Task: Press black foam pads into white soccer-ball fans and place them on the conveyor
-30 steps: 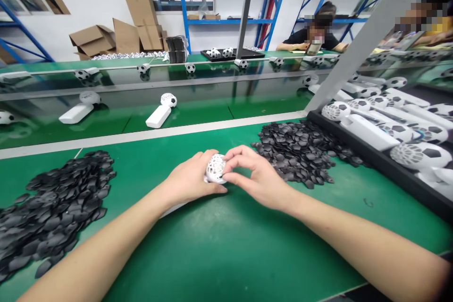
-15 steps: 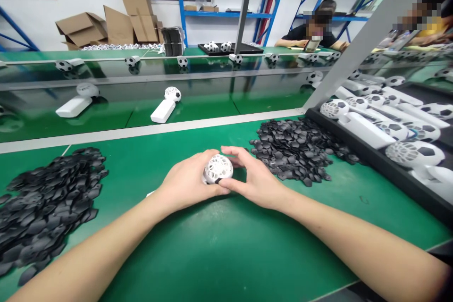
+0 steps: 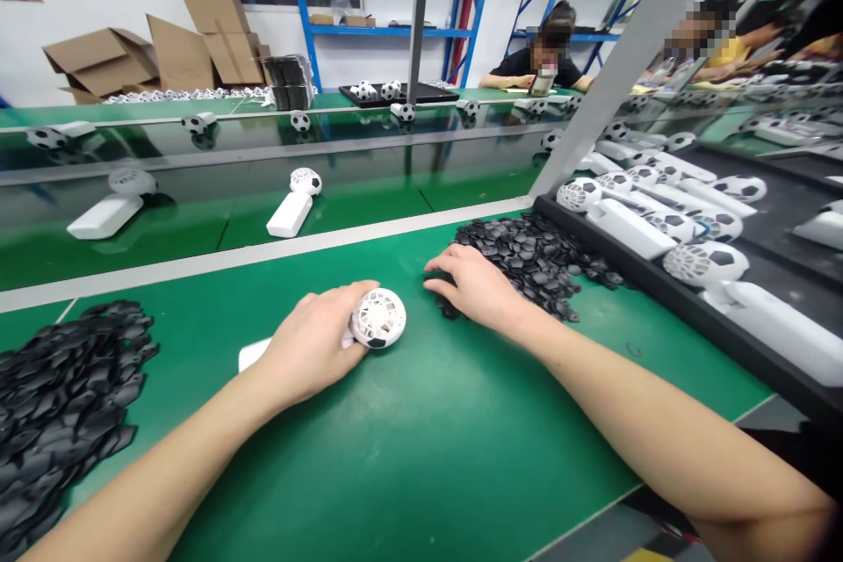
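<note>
My left hand (image 3: 316,335) is closed around the neck of a white handheld fan (image 3: 379,319) with a round, soccer-ball-like head. The head faces up and shows an openwork grille and a black patch on its near side. Its white handle sticks out behind my wrist, partly hidden by the hand. My right hand (image 3: 475,288) is at the left edge of a pile of small black plastic pieces (image 3: 530,259). Its thumb and fingers are apart, and a few black pieces lie under it.
Another heap of black pieces (image 3: 72,404) lies at the left. A black tray (image 3: 659,303) of similar fans stands at the right, beside a slanted grey post (image 3: 612,79). Beyond the pale rail (image 3: 263,253), fans (image 3: 290,215) lie on a green conveyor. Co-workers sit farther back.
My right hand has let go of the fan's head and moved right to the black pieces. The left hand still holds the fan. The whole view has shifted.
</note>
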A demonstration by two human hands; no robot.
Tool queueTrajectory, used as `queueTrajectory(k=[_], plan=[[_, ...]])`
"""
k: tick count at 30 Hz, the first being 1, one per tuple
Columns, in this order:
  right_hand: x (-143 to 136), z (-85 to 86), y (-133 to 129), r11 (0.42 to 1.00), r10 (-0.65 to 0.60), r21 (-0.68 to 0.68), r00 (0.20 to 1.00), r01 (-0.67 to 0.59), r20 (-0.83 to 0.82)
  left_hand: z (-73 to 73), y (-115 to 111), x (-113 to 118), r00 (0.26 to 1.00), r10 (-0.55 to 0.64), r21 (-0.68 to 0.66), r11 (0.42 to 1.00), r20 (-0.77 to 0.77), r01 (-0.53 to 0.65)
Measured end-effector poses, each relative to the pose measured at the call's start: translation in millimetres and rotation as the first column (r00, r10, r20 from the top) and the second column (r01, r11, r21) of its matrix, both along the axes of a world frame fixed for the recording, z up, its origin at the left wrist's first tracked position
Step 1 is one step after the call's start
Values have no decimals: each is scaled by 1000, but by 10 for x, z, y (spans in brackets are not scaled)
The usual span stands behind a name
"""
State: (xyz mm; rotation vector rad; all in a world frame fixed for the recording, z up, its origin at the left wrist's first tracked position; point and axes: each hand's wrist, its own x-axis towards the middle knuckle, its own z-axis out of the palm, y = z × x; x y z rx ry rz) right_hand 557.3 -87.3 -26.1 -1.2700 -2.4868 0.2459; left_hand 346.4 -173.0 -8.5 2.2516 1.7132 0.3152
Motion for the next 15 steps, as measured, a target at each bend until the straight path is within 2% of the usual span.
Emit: queueTrajectory(k=[3, 8, 15], plan=[[18, -39, 55, 999, 30, 8, 991, -31, 130, -19, 44, -48, 996, -66, 88, 994, -59, 71], [-16, -91, 48, 998, 55, -11, 990, -54, 127, -85, 77, -103, 993, -108, 176, 977, -56, 117], [13, -30, 134, 992, -8, -127, 995, 20, 95, -90, 81, -103, 988, -153, 173, 972, -33, 156]])
